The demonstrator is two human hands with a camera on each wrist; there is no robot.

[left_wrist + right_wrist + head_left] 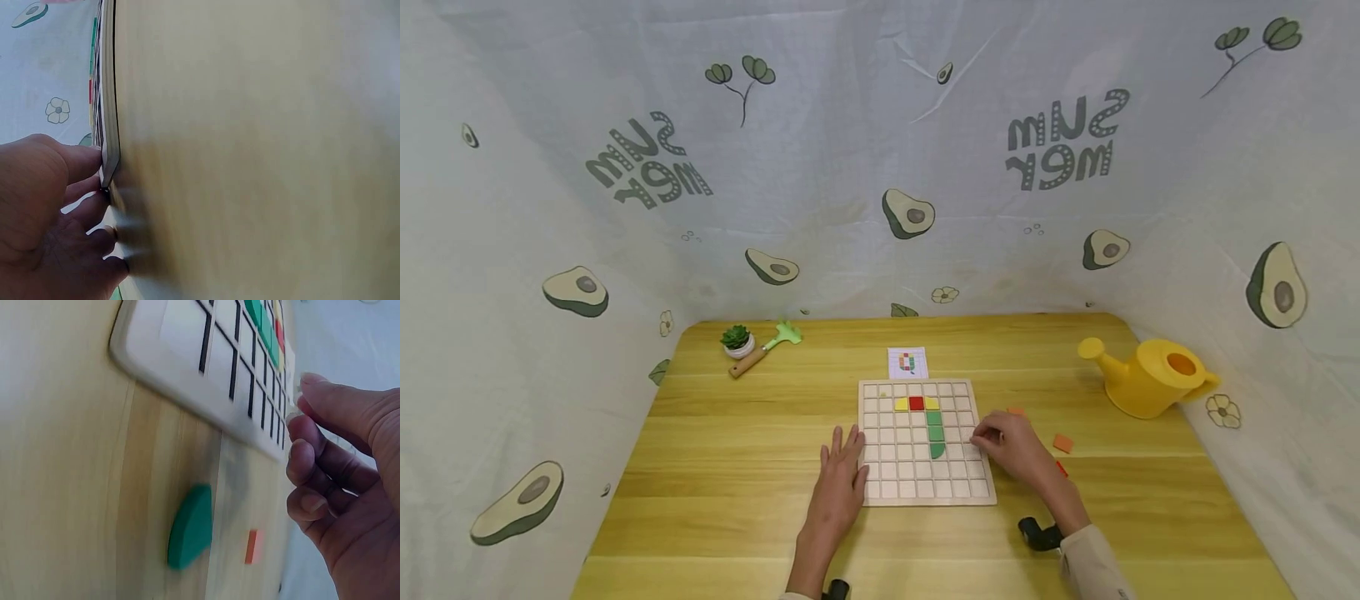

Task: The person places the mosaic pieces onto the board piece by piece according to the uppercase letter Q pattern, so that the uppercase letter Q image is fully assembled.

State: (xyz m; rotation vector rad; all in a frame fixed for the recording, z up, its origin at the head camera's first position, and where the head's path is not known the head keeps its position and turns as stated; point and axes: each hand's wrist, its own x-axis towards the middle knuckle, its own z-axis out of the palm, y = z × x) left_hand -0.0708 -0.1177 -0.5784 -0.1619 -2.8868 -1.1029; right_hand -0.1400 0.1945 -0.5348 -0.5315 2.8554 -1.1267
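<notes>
A wooden grid board [887, 489] lies on the table between my hands. On it, a red square tile [916, 403] sits between two yellow tiles, and a green column of tiles [935, 427] runs down toward me, ending in a rounded piece. My left hand [838, 479] lies at the board's left edge, its thumb against the rim in the left wrist view. My right hand [1011, 446] is over the right edge with fingers curled and thumb close to the index finger; I cannot tell whether a small piece is between them.
Right of the board lie orange tiles [1063, 442], a red piece [1062, 468] and a green rounded piece [191, 528]. A pattern card [907, 363] touches the back. A yellow watering can [1150, 379] stands right; a potted succulent [737, 342] and small rake [767, 348] are left.
</notes>
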